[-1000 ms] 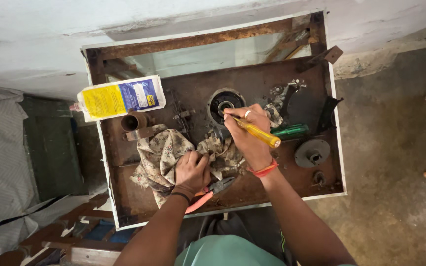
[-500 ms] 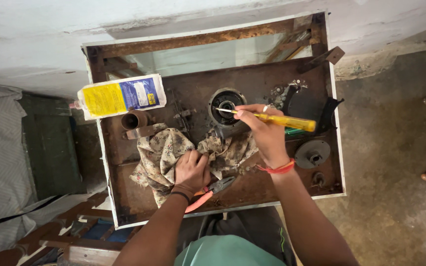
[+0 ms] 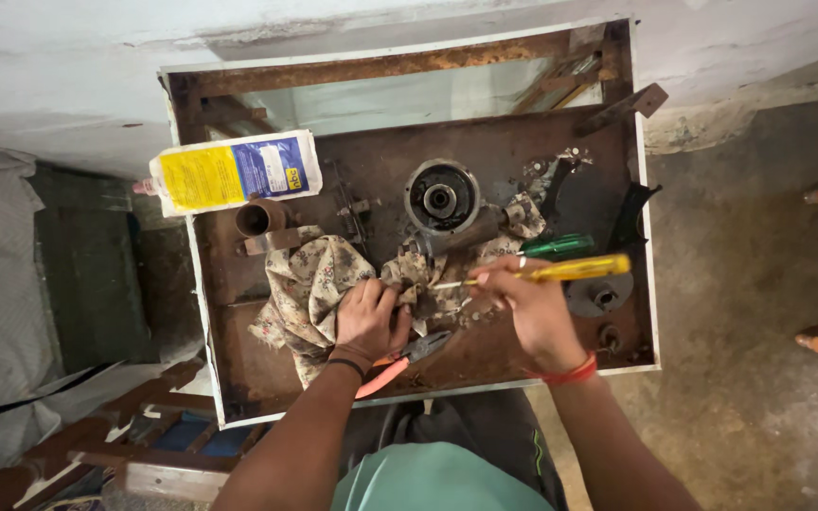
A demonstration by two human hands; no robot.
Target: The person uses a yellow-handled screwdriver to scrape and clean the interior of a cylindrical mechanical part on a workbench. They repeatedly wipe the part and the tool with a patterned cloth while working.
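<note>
My left hand (image 3: 368, 320) presses down on a crumpled patterned rag (image 3: 310, 284) lying on a rusty metal tray (image 3: 239, 378). My right hand (image 3: 527, 308) grips a yellow-handled screwdriver (image 3: 570, 270), held nearly level, its tip pointing left toward the rag. A round metal motor part (image 3: 441, 197) sits just beyond both hands. Red-handled pliers (image 3: 400, 361) lie near the tray's front edge, below my left hand. A green-handled tool (image 3: 560, 245) lies behind the screwdriver.
A white and yellow bottle (image 3: 229, 172) lies on its side at the tray's back left, near a short rusty pipe piece (image 3: 257, 219). A grey disc (image 3: 598, 295) and dark brackets (image 3: 631, 213) sit at the right. Concrete floor (image 3: 750, 284) spreads to the right; wooden slats (image 3: 134, 435) lie at lower left.
My right hand has drawn back toward me with the screwdriver, from over the round motor part down to the rag's right edge. My left hand stays on the rag.
</note>
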